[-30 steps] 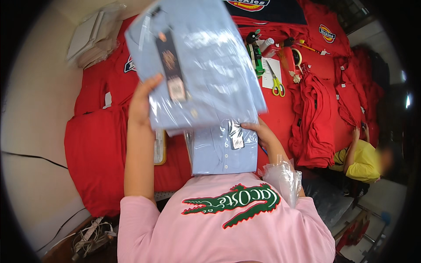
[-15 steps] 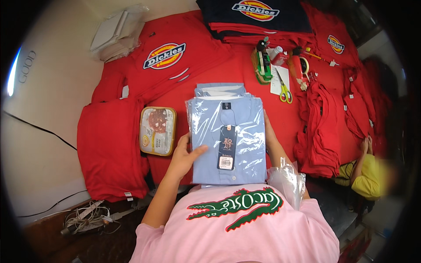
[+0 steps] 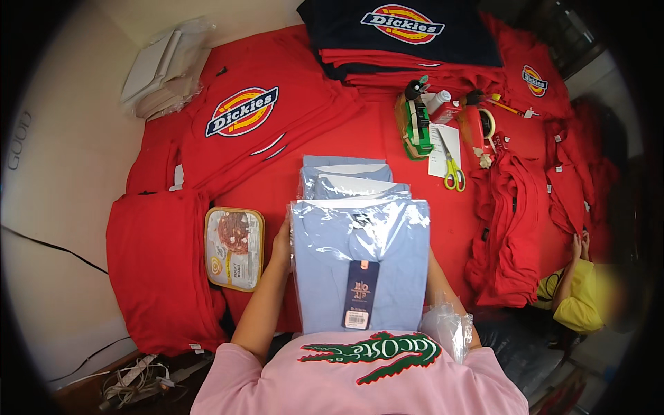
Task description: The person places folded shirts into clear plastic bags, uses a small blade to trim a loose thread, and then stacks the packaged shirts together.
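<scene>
A folded light-blue shirt in a clear plastic bag, with a dark hang tag on its front, is held up close to my chest. My left hand grips its left edge, the fingers hidden behind the bag. At the right edge my right forearm reaches behind the same bag; that hand is hidden by the shirt. Beyond it, several more bagged blue shirts lie stacked on the red-covered table. Crumpled clear plastic rests by my right forearm.
Left of the shirts sit a rectangular food tub and a red garment pile. A green tape dispenser, scissors and paper lie beyond. Red garments line the right, near another person's yellow sleeve. Dark shirts are at the back.
The front bagged shirt has come up toward me and away from the stack, showing more bagged shirts behind it. My left hand has slipped further behind its edge. The view has shifted slightly.
</scene>
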